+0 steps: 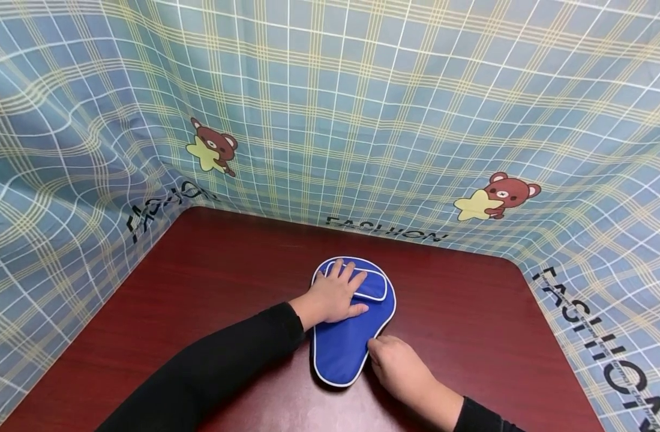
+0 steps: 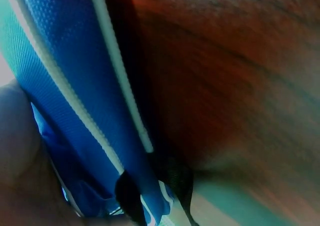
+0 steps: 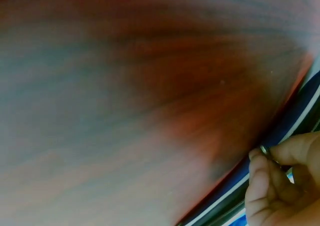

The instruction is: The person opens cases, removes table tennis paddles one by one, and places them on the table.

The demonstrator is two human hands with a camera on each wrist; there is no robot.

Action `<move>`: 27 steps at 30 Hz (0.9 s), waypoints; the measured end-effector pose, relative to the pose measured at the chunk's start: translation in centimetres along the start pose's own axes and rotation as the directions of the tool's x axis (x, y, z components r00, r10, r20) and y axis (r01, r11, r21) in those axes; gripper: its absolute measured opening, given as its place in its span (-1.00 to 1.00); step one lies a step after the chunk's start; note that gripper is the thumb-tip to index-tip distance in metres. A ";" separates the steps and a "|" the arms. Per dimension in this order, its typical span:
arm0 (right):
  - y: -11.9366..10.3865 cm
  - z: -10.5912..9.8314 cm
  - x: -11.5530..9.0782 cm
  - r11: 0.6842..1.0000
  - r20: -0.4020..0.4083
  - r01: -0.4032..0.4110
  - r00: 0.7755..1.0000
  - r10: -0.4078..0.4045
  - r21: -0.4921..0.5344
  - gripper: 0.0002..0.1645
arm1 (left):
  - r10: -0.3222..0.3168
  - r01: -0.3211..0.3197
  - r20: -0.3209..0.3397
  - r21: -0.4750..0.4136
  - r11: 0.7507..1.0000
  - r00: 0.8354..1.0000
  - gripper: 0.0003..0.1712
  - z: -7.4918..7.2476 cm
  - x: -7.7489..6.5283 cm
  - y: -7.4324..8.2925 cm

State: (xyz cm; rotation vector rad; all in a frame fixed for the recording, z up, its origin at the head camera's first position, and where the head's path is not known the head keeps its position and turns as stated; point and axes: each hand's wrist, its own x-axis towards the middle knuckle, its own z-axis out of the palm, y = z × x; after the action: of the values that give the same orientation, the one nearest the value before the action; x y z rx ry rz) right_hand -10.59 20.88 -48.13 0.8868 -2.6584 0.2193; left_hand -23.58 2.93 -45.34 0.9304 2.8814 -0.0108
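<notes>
A blue table tennis paddle case [image 1: 339, 354] with white piping lies on the dark red table, its narrow end toward me. A raised pocket [image 1: 374, 287] sits on its wide part. My left hand [image 1: 338, 297] rests on the case with fingers spread, the fingertips over the pocket. At the right edge, where the case narrows, my right hand [image 1: 397, 363] has its fingers curled. In the right wrist view, the thumb and forefinger pinch a small metal zipper pull [image 3: 265, 149] on the side of the case. Two black tabs [image 2: 129, 196] show at the edge in the left wrist view.
The glossy wooden table [image 1: 227, 258] has rounded far corners. Plaid cloth [image 1: 341, 132] with bear prints and lettering hangs along its back and sides.
</notes>
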 end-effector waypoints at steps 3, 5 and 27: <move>0.1 0.1 -0.2 1.000 0.003 -0.008 1.000 0.008 0.020 -0.55 | 0.000 0.000 0.000 0.000 1.000 1.000 -0.04 0.2 -0.1 0.0; 0.1 0.1 -0.3 0.999 -0.002 -0.002 1.000 0.002 0.033 -0.53 | -0.001 0.001 -0.002 -0.005 1.000 1.000 -0.05 0.2 -0.2 0.0; -1.2 -1.3 0.3 0.989 0.088 -0.141 0.986 0.144 -0.041 -0.38 | 0.010 -0.009 -0.031 0.013 1.000 0.999 -0.06 0.6 0.2 -0.2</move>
State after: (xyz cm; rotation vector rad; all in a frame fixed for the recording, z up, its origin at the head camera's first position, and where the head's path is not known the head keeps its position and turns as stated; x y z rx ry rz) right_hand -9.80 20.07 -46.78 0.7119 -2.8038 0.1703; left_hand -23.75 2.88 -45.94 0.9549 2.9090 -0.0137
